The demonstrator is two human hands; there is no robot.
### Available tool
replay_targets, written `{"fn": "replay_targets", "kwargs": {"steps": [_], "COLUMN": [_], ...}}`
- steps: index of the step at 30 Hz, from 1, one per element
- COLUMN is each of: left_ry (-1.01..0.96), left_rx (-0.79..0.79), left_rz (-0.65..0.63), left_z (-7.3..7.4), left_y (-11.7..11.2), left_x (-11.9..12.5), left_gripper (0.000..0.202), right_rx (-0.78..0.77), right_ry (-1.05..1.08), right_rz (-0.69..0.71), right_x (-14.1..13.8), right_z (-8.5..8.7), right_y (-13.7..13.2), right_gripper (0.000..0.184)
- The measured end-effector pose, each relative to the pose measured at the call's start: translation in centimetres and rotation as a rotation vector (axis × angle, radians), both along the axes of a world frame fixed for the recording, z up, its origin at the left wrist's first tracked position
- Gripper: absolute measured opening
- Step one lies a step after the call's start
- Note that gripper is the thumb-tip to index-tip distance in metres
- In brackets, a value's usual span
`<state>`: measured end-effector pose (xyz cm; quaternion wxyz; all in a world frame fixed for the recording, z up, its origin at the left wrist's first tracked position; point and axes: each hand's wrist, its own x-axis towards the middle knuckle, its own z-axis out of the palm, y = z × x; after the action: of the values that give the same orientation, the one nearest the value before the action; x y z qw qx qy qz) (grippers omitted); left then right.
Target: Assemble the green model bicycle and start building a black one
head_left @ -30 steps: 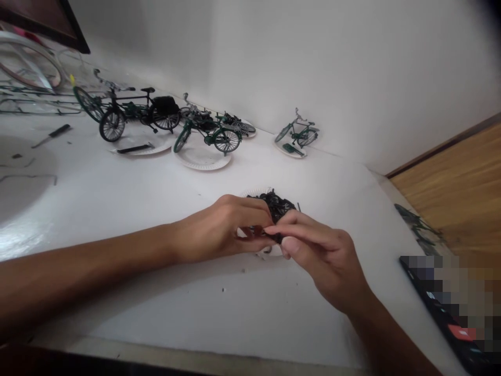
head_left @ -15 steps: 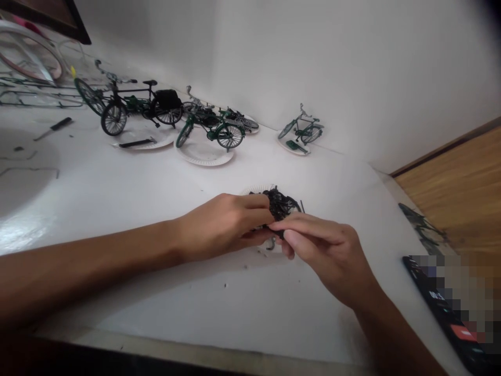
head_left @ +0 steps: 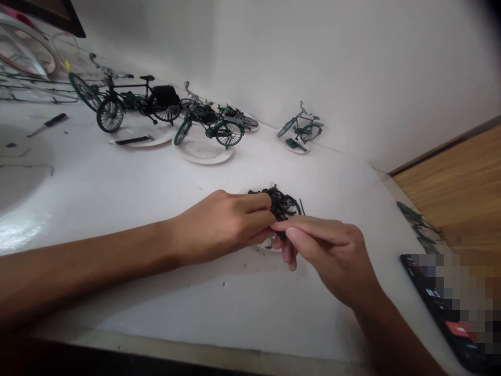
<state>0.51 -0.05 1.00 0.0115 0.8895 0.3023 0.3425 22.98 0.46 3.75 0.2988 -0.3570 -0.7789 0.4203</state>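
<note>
My left hand (head_left: 238, 219) and my right hand (head_left: 323, 240) meet over a white paper plate (head_left: 254, 187). Thumb and forefinger of the right hand pinch a small black part (head_left: 282, 235), whose exact kind I cannot make out. The left fingers are closed against the right fingertips, and what they hold is hidden behind the hand. Beyond the fingers, a tangle of black model bicycle parts (head_left: 284, 203) lies on the plate. A thin dark rod (head_left: 301, 207) sticks up at its right side.
Model bicycles stand along the wall: a black one (head_left: 133, 99) with a bag, a green one (head_left: 213, 125) on a plate, and another green one (head_left: 303, 125). At left lies a knife (head_left: 55, 120). A phone (head_left: 442, 313) lies at right, near the wooden panel (head_left: 462, 193).
The view has shifted slightly. My hands stay together over the plate, with small finger movements; the right hand's lower fingers have dropped a little.
</note>
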Motion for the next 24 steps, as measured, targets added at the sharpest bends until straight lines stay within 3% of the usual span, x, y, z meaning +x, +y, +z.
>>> {"fn": "replay_targets", "kwargs": {"steps": [5, 12, 20, 24], "left_ry": [0.012, 0.071, 0.041, 0.067], "left_rx": [0.0, 0.058, 0.028, 0.03], "left_rz": [0.017, 0.051, 0.057, 0.061], "left_z": [0.0, 0.1, 0.0, 0.1], "left_y": [0.0, 0.0, 0.2, 0.0], "left_x": [0.1, -0.1, -0.2, -0.1], "left_gripper": [0.024, 0.019, 0.02, 0.019], "right_rx": [-0.002, -0.035, -0.459, -0.506], "right_ry": [0.001, 0.056, 0.212, 0.194], "right_rz": [-0.016, -0.177, -0.122, -0.084], "right_x": [-0.2, -0.6, 0.4, 0.7], "right_z": [0.1, 0.1, -0.7, -0.8], "right_y": [0.0, -0.5, 0.7, 1.0], "right_gripper": [0.026, 0.02, 0.014, 0.014]}}
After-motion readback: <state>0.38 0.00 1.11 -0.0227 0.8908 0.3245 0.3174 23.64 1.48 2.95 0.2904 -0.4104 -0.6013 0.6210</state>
